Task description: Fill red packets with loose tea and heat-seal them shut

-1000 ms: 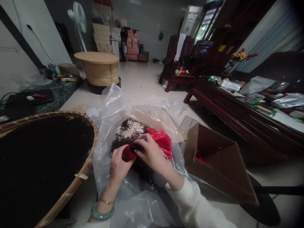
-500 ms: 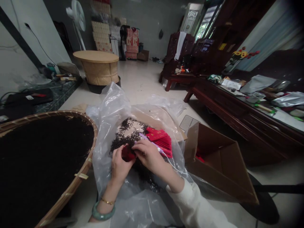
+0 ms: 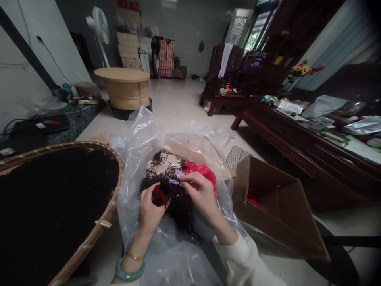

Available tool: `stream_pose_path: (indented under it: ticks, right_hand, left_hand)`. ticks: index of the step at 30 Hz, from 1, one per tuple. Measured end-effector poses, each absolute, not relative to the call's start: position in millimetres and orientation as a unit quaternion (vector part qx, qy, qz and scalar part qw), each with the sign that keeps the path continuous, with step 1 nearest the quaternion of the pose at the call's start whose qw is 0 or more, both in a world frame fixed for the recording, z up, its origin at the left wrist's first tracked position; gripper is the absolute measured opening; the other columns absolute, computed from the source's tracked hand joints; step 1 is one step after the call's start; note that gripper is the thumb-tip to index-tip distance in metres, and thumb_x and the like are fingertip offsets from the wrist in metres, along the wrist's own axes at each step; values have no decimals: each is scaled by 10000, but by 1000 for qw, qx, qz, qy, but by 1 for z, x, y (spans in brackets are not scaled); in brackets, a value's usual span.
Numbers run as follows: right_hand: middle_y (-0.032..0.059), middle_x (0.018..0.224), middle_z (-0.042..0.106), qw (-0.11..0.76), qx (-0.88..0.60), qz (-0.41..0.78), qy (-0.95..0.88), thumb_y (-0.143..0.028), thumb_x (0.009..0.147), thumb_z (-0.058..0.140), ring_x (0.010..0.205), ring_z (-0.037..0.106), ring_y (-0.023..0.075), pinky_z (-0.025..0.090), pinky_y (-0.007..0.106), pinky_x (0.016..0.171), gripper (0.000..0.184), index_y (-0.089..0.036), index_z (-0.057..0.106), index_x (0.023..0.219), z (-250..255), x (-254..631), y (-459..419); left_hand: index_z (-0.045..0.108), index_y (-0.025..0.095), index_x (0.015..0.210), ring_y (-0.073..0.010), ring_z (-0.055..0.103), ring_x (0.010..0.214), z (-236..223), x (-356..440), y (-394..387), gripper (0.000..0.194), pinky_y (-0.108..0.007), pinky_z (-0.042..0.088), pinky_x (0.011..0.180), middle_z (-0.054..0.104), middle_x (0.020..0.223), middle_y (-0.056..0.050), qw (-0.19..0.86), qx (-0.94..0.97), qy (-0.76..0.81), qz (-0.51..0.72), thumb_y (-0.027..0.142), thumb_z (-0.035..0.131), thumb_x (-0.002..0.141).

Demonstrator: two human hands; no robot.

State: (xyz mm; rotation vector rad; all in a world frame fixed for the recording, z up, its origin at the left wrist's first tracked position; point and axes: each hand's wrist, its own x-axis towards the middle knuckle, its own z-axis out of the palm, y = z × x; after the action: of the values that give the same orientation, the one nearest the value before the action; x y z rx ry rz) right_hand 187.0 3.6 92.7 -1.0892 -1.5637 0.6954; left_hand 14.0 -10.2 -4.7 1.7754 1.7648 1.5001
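Observation:
My left hand (image 3: 150, 212) grips a small red packet (image 3: 158, 195) over a pile of dark loose tea leaves (image 3: 175, 198). The leaves lie in a clear plastic bag (image 3: 143, 139) spread open in front of me. Just right of the packet, my right hand (image 3: 201, 194) pinches a thin purple tool (image 3: 175, 182) above the leaves. A stack of red packets (image 3: 199, 170) lies behind my right hand, partly hidden by it. On my left wrist are a green bangle and a gold bracelet.
A big woven bamboo tray (image 3: 98, 226) full of dark tea sits at the left. An open cardboard box (image 3: 276, 214) lies on its side at the right. A dark wooden table (image 3: 300, 143) with clutter runs along the right; a round bamboo tub (image 3: 126, 87) and a fan (image 3: 99, 28) stand farther back.
My right hand has drawn away from the red packet, up and to the right, with the purple tool between its fingers. My left hand keeps the packet in place.

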Motion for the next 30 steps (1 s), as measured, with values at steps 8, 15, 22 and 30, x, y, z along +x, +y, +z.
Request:
stream_pose_path:
  ticks: [8,15,22,30]
  right_hand:
    - [114,1237,598,440,-447,305,-716,-316,720,798,1143,578,278,530,401,905,480,-257,674,1180,73,185,-6]
    - [65,1001,667,441,-423,340,-715,-114,798,621,769,642,168,561,297,700,332,-235,677,1102,61,161,-13]
    - [49,866,724,507,-446,341,-654,-192,804,633,769,681,183,566,298,706,133,-220,734,886,77,160,1]
    - [86,1124,725,451,-398,325,-730,-262,947,494,1024,671,213,540,368,908,303,-204,673,1186,100,163,-5]
  left_hand:
    - [603,202,1139,-265,662,960,-1,14,-13,440,-425,564,848,667,1037,-94,105,597,602,520,307,724,729]
    - [530,211,1243,-262,663,1026,-5,14,-13,482,-425,556,886,677,1116,-103,63,638,564,521,190,648,776]
    - [376,180,1401,-275,671,1059,-11,16,-14,645,-402,568,859,669,1154,-146,9,674,550,493,247,654,823]
    - [222,171,1481,-272,690,1024,-15,19,-13,847,-384,579,811,674,1152,-141,44,628,594,500,300,686,784]
